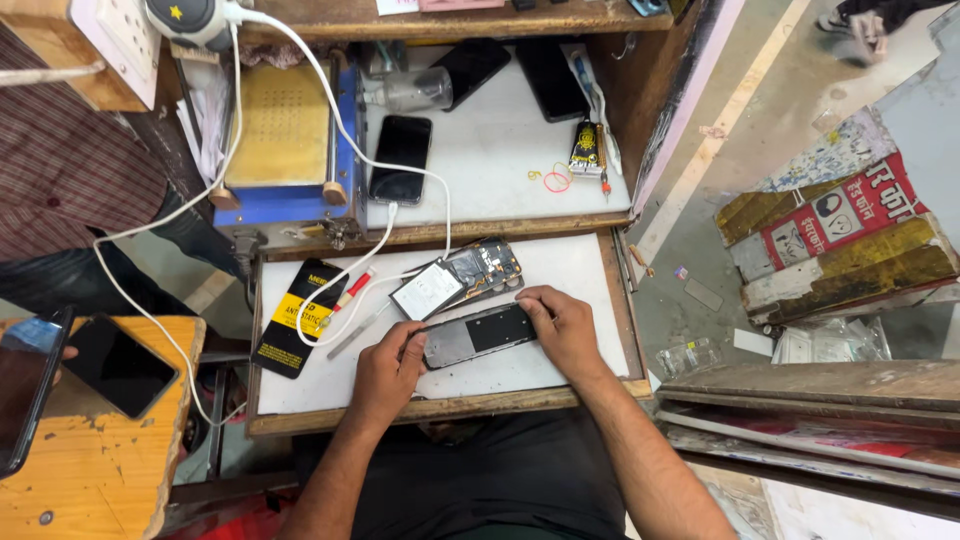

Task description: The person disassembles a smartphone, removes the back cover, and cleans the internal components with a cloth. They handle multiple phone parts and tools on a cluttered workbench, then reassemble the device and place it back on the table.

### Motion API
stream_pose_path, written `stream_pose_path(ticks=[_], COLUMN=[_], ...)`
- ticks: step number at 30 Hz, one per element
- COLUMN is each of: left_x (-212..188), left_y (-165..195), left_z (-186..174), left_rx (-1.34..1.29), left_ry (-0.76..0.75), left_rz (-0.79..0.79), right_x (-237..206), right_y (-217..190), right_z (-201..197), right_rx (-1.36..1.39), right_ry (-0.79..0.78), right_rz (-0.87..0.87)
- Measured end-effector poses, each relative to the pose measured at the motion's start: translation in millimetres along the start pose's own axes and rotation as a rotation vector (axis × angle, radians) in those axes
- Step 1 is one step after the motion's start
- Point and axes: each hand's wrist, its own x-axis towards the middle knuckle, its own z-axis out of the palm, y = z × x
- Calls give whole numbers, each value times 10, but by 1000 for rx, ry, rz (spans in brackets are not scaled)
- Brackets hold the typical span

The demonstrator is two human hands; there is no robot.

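A dark phone back panel point(478, 334) lies flat on the white pull-out work surface point(580, 270). My left hand point(388, 372) grips its left end, fingers curled at the edge. My right hand point(560, 325) presses on its right end. Just behind the panel lies an opened phone body point(458, 278) with a white-labelled battery and bare circuit board showing. A red-handled tool point(352, 288) and a thin metal tool point(355, 331) rest to the left.
A black and yellow packet point(298, 318) lies at the tray's left. On the white bench point(490, 150) behind are a charging phone point(401, 158), two more dark phones, a glass point(415, 90), a small bottle point(587, 147) and a blue heating machine point(285, 140). Another person sits at left beside a wooden stool point(100, 440) bearing phones.
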Motion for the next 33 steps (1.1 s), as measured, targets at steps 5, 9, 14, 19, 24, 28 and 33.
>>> stream_pose_path(ticks=[5,9,14,19,24,28,33], left_x=[-29,53,74,49,36,39,62], left_y=[-87,-116,-130,-118,-51,2,35], left_z=[36,39,16,-1,-3,11,46], left_rx=[-153,-235,-329,-441,-336,-248,-183], left_ry=[22,-25,-139,-157,-159,-155,-104], left_rz=[-184,-217,-186,-148,-108,-115,-81], right_x=[16,41,71,99,72,54,78], right_y=[155,175,163,179,237,270,235], right_z=[67,89,83,11,-20,-29,-14], right_rx=[579,662,705,765,821,793,833], right_ry=[-170,-221,-233,-193,-167,-169,-171], right_rz=[183,161,222,320,310,263,285])
